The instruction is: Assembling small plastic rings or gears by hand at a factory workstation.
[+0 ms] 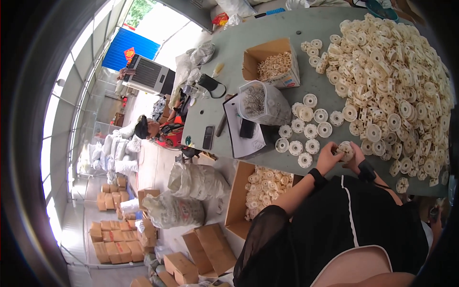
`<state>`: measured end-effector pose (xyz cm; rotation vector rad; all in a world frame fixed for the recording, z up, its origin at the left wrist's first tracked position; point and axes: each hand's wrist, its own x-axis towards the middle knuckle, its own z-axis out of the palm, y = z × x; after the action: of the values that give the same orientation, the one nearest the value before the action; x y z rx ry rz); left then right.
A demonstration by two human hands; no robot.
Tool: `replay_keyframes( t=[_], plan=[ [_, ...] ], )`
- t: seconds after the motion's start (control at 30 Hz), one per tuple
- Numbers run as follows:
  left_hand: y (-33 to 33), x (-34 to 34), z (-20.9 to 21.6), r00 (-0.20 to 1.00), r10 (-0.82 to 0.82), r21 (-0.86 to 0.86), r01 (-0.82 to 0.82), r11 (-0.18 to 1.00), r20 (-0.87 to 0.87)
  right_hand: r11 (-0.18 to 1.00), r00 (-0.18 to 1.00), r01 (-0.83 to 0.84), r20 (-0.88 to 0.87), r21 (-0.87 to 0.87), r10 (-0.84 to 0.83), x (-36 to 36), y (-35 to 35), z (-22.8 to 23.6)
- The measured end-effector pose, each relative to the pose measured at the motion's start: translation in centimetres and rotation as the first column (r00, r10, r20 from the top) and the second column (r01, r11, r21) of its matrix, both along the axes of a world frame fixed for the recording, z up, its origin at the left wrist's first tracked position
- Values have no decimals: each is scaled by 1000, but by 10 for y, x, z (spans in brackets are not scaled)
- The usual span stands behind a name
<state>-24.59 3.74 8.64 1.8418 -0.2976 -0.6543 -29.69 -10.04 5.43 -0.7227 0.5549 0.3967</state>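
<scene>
Close to my body, at the table's near edge, a cream plastic wheel-shaped part [345, 149] is between my two hands. My left hand [329, 159] has its fingers pinched at the part's face. My right hand [355, 158] grips it from the other side, its fingers partly hidden. Several similar cream wheels [311, 130] lie flat on the table just beyond my left hand. A large heap of cream wheel parts [382, 81] rises beyond and to the right of my right hand.
On the green table [229, 52] stand a carton of small tan pieces [273, 66] and a clear tub of small metal pieces [258, 103], beside a clipboard [239, 138] and phone [208, 137]. Below the edge, a carton of wheels [267, 189] adjoins woven sacks [196, 182]. Another person [162, 129] is at left.
</scene>
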Motion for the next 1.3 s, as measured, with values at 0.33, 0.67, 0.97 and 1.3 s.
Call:
replay_keyframes(
  t=[0.33,0.67,0.97,1.3],
  plan=[
    [1,-1,-12,941,-86,42,76,996,328,992,997,-60,-33,114,64,1,-2,-19],
    [-9,-3,-20,987,10,25,-14,1000,163,999,993,-2,-118,-45,-4,6,7,-36],
    [-3,-3,-32,946,-63,110,30,994,317,948,987,-91,-95,306,126,8,-1,-31],
    [-5,3,-29,970,-90,10,90,996,226,988,980,-142,-133,67,150,6,1,-19]
  ],
)
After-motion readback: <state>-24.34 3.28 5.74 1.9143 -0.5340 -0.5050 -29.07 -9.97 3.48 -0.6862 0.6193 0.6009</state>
